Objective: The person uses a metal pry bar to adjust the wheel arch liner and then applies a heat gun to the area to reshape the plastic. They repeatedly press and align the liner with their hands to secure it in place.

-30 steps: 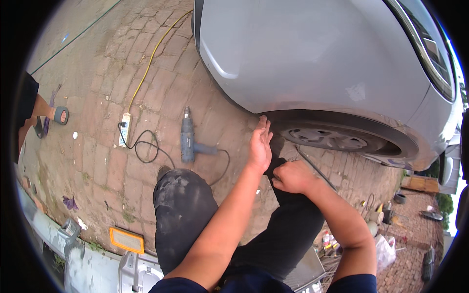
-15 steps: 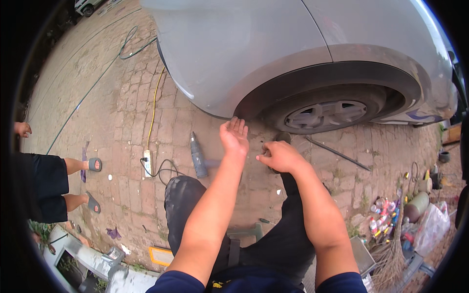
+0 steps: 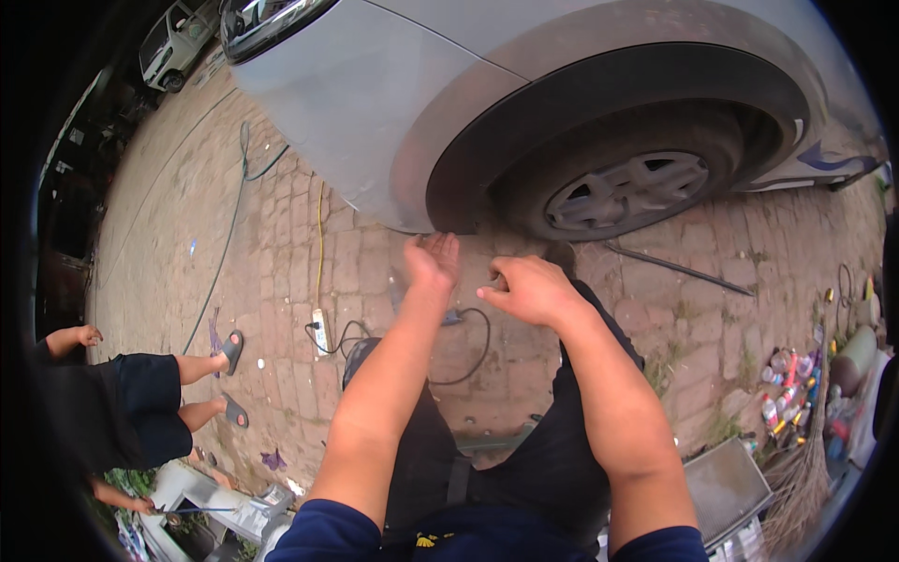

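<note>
Grey car fender (image 3: 393, 122) | left hand (image 3: 431, 262) fingers spread, empty | right hand (image 3: 529, 288) fingers curled, contents unclear

Looks like an outdoor car repair yard, pretty informal. Silver car (image 3: 393, 103) parked on worn brick paving (image 3: 272, 272), white power strip (image 3: 320, 330) with a yellow extension cord (image 3: 320, 234) trailing across it, spray cans and bottles (image 3: 791, 389) heaped at the edge.

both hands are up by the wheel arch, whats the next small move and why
Probably bring the open left hand up onto the lower lip of the silver car's dark wheel arch. It hovers empty just below that edge, palm up, while the loosely curled right hand waits beside it, near the black tyre.
</note>
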`<action>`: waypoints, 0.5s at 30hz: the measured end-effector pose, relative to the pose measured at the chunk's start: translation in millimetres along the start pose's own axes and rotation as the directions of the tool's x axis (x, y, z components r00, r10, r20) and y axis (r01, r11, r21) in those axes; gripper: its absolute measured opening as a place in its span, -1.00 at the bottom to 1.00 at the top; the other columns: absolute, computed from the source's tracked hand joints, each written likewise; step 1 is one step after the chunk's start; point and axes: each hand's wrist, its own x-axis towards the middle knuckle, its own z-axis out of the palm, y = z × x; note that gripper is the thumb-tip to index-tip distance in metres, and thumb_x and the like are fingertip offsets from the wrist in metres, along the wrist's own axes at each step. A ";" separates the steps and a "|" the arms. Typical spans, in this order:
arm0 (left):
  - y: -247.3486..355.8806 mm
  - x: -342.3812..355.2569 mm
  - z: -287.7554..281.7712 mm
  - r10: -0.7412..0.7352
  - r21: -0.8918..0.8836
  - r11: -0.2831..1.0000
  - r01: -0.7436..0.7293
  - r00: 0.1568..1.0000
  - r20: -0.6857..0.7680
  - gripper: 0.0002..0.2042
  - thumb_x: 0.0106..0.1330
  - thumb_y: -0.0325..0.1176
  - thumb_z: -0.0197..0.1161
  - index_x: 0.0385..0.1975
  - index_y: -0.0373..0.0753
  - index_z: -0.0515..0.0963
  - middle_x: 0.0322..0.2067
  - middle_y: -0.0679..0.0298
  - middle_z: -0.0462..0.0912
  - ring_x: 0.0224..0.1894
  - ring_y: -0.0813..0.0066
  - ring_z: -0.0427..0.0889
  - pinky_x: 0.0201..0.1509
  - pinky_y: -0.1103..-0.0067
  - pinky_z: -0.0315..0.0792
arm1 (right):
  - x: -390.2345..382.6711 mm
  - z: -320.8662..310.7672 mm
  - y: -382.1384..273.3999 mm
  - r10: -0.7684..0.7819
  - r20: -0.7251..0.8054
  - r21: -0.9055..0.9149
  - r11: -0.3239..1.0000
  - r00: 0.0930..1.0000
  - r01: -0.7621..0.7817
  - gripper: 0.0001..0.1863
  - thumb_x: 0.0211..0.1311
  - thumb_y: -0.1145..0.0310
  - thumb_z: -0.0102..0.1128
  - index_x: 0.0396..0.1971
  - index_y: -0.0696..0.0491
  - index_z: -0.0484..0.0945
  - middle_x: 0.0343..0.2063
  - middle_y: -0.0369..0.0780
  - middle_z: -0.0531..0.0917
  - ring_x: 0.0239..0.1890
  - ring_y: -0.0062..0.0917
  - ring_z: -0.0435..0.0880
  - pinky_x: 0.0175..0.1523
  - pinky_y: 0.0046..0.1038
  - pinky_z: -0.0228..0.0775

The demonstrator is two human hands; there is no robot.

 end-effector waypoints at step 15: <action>26.2 -7.4 13.5 -0.179 0.087 0.982 0.167 0.974 0.143 -0.18 0.57 -0.09 -0.05 0.55 -0.70 -0.11 0.59 -0.44 -0.03 0.64 -0.35 0.08 0.72 0.00 0.10 | 92.5 66.8 64.6 0.233 -0.020 -0.167 0.958 0.972 -0.233 -0.55 0.38 0.11 0.29 0.09 0.11 0.72 0.02 -0.02 0.80 0.17 -0.07 0.73 0.27 -0.09 0.56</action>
